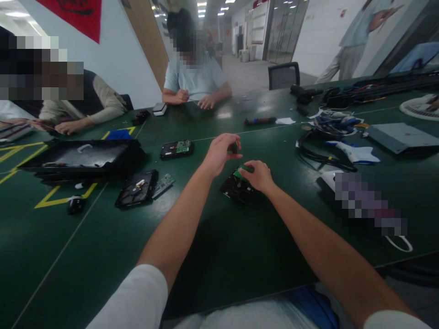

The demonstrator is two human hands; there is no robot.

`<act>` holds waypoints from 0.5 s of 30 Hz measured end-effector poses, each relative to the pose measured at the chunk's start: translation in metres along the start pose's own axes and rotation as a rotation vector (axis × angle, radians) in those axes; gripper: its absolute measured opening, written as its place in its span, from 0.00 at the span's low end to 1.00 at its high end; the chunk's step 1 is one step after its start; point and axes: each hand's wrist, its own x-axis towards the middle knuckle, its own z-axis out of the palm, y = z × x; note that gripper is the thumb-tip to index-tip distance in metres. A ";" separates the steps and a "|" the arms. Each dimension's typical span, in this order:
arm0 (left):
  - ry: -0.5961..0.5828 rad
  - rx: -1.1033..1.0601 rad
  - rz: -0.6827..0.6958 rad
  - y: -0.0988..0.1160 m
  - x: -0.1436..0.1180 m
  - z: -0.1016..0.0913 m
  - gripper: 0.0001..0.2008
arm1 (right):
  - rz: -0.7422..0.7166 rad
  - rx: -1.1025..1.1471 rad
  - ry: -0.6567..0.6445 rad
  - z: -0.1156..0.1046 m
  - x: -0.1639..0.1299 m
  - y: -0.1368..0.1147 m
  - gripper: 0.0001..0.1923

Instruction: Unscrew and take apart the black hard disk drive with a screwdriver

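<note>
In front of me a black hard drive (233, 189) lies on the dark green table, with a green circuit board (241, 172) at its upper side. My right hand (259, 176) has its thumb and fingers closed on the edge of that board. Just above and to the left, my left hand (221, 153) is raised with curled fingers. Something small and dark shows between those fingers, too hidden to name. Further left are another hard drive (176, 148) with a green board, an opened black drive housing (136, 188) and a loose circuit board (163, 186).
A black tray (85, 157) and a computer mouse (75, 204) stand left. Right are bundled cables (332, 123), a blue-and-white glove (358, 152), a grey metal case (401, 137) and a blurred-out item (370, 201). A screwdriver-like tool (260, 121) lies beyond. People sit across and left.
</note>
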 end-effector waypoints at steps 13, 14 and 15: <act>0.002 -0.008 0.026 0.001 -0.002 0.003 0.07 | 0.004 0.003 -0.003 0.001 0.001 0.001 0.18; 0.000 -0.007 0.029 0.001 -0.002 0.003 0.08 | 0.004 0.004 -0.001 0.001 0.001 0.001 0.18; -0.005 -0.004 0.031 0.000 -0.001 0.003 0.08 | 0.002 0.004 -0.002 0.001 0.001 0.000 0.18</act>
